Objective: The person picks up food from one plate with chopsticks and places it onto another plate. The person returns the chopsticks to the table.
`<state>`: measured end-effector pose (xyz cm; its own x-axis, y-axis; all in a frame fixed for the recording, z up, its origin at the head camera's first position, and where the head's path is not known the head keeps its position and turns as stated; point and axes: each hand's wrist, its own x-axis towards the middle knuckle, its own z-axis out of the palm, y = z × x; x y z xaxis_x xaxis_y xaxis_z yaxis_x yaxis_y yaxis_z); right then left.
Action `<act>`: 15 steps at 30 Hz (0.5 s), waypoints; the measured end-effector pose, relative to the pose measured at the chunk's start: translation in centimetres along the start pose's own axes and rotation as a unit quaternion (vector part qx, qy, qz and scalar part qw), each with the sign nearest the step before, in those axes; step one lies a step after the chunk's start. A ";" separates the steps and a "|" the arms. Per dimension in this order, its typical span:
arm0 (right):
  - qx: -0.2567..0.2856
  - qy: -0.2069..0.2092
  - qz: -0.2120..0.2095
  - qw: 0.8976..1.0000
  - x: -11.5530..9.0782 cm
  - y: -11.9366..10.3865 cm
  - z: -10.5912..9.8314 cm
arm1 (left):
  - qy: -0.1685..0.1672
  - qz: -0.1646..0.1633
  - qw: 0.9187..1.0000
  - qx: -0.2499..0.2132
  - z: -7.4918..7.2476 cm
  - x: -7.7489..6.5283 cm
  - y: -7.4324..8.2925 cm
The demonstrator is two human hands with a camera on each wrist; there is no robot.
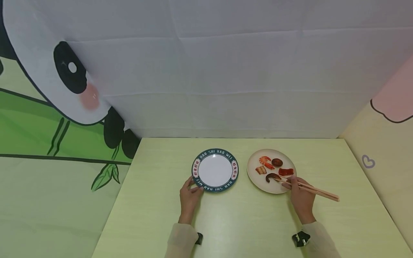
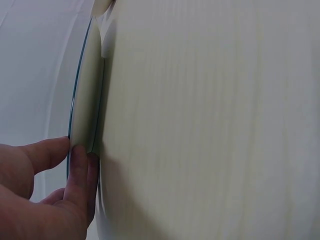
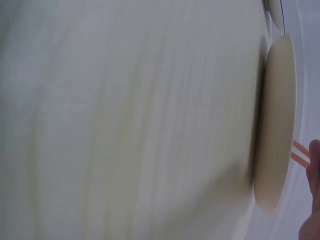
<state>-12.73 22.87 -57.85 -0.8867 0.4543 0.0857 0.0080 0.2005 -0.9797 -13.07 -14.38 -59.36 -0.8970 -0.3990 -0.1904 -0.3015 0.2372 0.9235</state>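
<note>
My left hand (image 1: pixel 189 199) holds the lower left edge of a white plate (image 1: pixel 215 171) with a green lettered rim. In the left wrist view the thumb (image 2: pixel 47 152) lies at its rim and the other fingers are under it. The right hand (image 1: pixel 301 197) grips a pair of wooden chopsticks (image 1: pixel 322 192) above the right edge of a cream plate (image 1: pixel 252 173). Their tips meet a dark curved mushroom slice (image 1: pixel 272 176) over that plate. The right wrist view has the chopsticks (image 3: pixel 300 154) passing behind the cream plate's rim.
Also on the cream plate lie a shrimp (image 1: pixel 266 162), a round brown piece (image 1: pixel 276 162), a red strip (image 1: pixel 285 172) and a small layered piece (image 1: pixel 261 170). Both plates are on a pale yellow table (image 1: pixel 245 222), backed by a white cloth wall (image 1: pixel 226 71).
</note>
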 end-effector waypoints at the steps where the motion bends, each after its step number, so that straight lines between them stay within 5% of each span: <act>1: 0.006 0.003 0.001 1.000 -0.1 -0.2 0.0 | -0.001 0.001 1.000 0.000 0.0 0.0 0.0; 7: 0.053 0.013 0.018 0.998 -0.5 -1.6 -0.1 | -0.002 0.000 1.000 -0.002 -0.1 0.0 -0.1; 15: 0.051 0.023 0.032 0.998 0.2 0.1 0.0 | -0.007 0.003 1.000 -0.008 -0.1 0.1 -0.2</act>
<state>-12.93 22.96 -57.93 -0.8635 0.5036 0.0292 0.0135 0.0810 -0.9966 -13.06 -14.59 -59.53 -0.9037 -0.3843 -0.1888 -0.2901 0.2254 0.9301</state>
